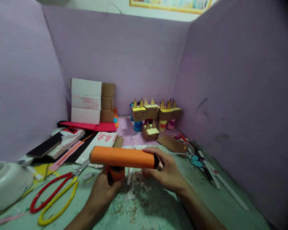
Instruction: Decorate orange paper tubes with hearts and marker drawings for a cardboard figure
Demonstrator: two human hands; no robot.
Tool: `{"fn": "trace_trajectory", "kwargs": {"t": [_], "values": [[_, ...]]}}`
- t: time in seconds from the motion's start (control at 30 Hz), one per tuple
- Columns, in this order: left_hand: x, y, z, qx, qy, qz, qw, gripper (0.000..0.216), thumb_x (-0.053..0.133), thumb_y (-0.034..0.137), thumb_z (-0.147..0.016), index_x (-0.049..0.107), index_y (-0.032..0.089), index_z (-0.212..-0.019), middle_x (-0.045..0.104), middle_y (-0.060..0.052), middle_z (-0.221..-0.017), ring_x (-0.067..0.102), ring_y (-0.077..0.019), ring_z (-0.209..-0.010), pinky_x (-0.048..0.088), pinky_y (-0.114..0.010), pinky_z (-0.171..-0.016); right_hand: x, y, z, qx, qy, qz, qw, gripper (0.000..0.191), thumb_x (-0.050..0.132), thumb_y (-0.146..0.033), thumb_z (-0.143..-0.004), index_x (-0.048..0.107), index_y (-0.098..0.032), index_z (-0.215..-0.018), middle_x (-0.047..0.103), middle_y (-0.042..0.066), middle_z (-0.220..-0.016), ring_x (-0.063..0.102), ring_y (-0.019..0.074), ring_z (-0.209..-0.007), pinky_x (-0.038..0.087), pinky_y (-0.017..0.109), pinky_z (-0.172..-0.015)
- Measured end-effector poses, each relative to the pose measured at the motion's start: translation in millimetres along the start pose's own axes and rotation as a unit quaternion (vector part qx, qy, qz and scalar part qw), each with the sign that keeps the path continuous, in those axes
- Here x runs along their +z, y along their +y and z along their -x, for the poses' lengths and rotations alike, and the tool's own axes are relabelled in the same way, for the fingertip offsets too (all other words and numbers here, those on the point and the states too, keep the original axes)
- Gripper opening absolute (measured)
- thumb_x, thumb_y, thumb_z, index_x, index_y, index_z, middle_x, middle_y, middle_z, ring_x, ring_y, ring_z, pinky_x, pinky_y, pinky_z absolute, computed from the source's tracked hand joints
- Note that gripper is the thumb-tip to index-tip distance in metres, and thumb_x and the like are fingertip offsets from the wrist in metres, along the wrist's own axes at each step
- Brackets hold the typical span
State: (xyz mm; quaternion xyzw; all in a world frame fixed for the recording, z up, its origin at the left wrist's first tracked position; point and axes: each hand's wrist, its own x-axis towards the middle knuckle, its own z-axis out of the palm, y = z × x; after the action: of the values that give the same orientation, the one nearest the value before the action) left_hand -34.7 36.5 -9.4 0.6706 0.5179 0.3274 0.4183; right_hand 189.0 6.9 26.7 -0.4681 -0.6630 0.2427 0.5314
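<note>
Orange tube (122, 157): crosswise in front of the person, its dark open end to the right; it passes over the short tube's top, though whether they touch I cannot tell.
Right hand (166, 172): closed partway, thumb and fingers around the orange tube's right end.
Short tube (117, 174): also orange, upright, partly hidden.
Left hand (103, 188): curled around the short tube, thumb in front; the far fingers are hidden.
Worktop (158, 210): green, specked with debris; pale scraps (136, 185) lie between the hands.
Scissors (75, 179): red and yellow handles, left of the left hand, near the white bowl (11, 187).
Cardboard heads (151, 112): at the back, eared, several on coloured tubes; one (150, 132) sits lower in front.
Pens (207, 171): along the right wall (235, 105).
</note>
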Motion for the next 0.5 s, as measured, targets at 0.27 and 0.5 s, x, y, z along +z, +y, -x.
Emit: {"fn": "trace_trajectory", "kwargs": {"t": [0.27, 0.5], "values": [[0.7, -7.5, -3.6, 0.024, 0.040, -0.041, 0.998, 0.049, 0.063, 0.049, -0.070, 0.050, 0.017, -0.105, 0.070, -0.009, -0.088, 0.066, -0.0302, -0.079, 0.051, -0.040, -0.071, 0.6, 2.0, -1.5, 0.005, 0.012, -0.028, 1.000, 0.049, 0.074, -0.013, -0.063, 0.066, -0.025, -0.109, 0.068, 0.005, -0.108, 0.063, 0.0239, -0.100, 0.049, 0.038, -0.088], [0.8, -1.9, -2.4, 0.033, 0.027, 0.000, 0.999, 0.053, 0.063, 0.044, -0.069, 0.050, 0.014, -0.110, 0.070, -0.014, -0.098, 0.065, -0.0334, -0.089, 0.050, -0.043, -0.078, -0.5, 3.5, -3.6, 0.050, 0.018, -0.041, 0.998, 0.043, 0.071, -0.023, -0.066, 0.065, -0.023, -0.108, 0.069, 0.007, -0.109, 0.063, 0.0255, -0.099, 0.047, 0.040, -0.088]]}}
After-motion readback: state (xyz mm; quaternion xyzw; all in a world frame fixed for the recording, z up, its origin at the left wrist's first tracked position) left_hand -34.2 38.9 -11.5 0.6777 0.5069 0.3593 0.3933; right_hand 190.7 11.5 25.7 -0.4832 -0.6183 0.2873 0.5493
